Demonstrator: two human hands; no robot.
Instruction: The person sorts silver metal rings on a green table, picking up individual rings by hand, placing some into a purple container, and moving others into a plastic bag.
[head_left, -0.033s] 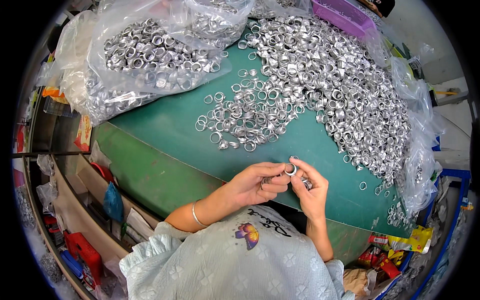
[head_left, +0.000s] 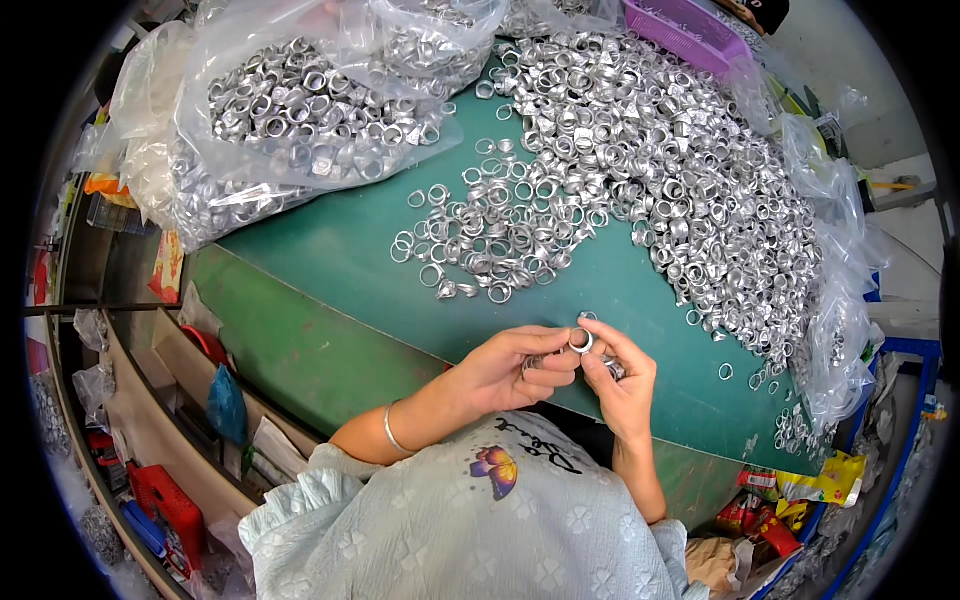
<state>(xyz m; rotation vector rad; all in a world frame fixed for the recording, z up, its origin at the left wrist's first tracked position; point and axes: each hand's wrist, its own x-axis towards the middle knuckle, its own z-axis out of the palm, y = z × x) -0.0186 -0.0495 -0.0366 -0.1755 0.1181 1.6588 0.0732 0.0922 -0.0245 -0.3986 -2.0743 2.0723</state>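
Note:
A silver-coloured metal ring (head_left: 581, 350) is held upright between both hands, above the near edge of the green table (head_left: 340, 270). My left hand (head_left: 520, 365) is closed, pinching the ring from the left with thumb and forefinger, and more metal shows among its curled fingers. On the other side my right hand (head_left: 625, 385) grips the same ring with thumb and fingertips. Several more rings (head_left: 616, 369) are tucked in the right palm, and another ring (head_left: 588, 315) shows by its forefinger tip. Beyond the hands lies a small heap of rings (head_left: 500, 240).
A large pile of rings (head_left: 690, 170) covers the table's right and far side, edged by clear plastic (head_left: 835, 300). Clear bags of rings (head_left: 300, 165) stand at far left. A purple basket (head_left: 690, 35) sits at the back. Shelves (head_left: 170, 420) hold odds and ends at left.

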